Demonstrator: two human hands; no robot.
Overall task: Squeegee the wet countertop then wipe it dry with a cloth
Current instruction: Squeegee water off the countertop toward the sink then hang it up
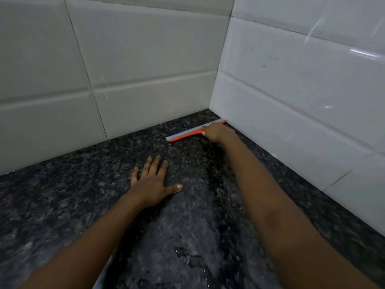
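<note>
An orange squeegee with a grey rubber blade (185,136) lies edge-down on the dark speckled granite countertop (73,201), far back near the corner of the tiled walls. My right hand (216,133) is closed around its handle, arm stretched forward. The blade's right end almost touches the right wall. My left hand (153,184) rests flat on the counter, fingers spread, nearer to me and left of the squeegee. Water beads and a wet sheen show on the counter between my arms. No cloth is in view.
White tiled walls (145,76) rise behind and to the right (302,101), meeting in a corner just beyond the squeegee. The counter runs left and toward me.
</note>
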